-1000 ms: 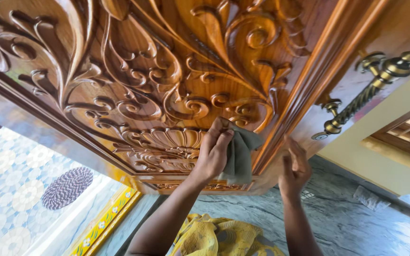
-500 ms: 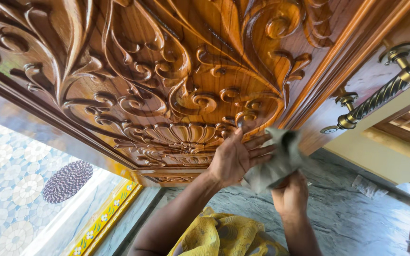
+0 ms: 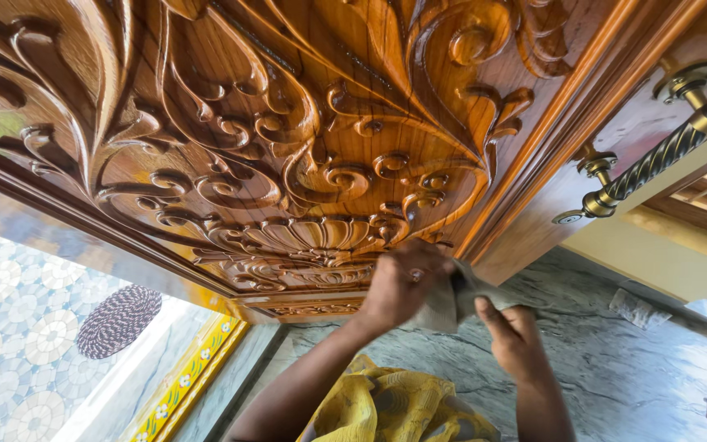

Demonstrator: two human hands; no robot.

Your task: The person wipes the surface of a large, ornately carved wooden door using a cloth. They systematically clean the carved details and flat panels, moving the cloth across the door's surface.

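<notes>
A person's left hand (image 3: 398, 286) is closing around a grey-green cloth (image 3: 452, 301) just below the carved wooden door panel (image 3: 288, 123), fingers curled over the fabric at the panel's lower right corner. The right hand (image 3: 517, 340) is pinching the cloth's right edge between thumb and fingers, which are mostly closed (both hands are blurred in this frame). The cloth is hanging bunched between the two hands, near the moulded frame that is running diagonally up to the right.

Scrollwork and a fan-shaped shell carving (image 3: 312, 237) are sitting just left of the left hand, touching distance from the knuckles. Farther right, a brass twisted pull handle (image 3: 656, 155) is standing out from the door's stile, well apart from the hands. A yellow patterned garment (image 3: 386, 409) is showing in the near foreground between the forearms. Beneath the hands, a grey veined stone floor (image 3: 615, 376) is spreading to the right; to the left, a round woven mat (image 3: 118, 321) is lying on patterned tiles (image 3: 10, 344), beside a yellow floral border strip (image 3: 182, 381).
</notes>
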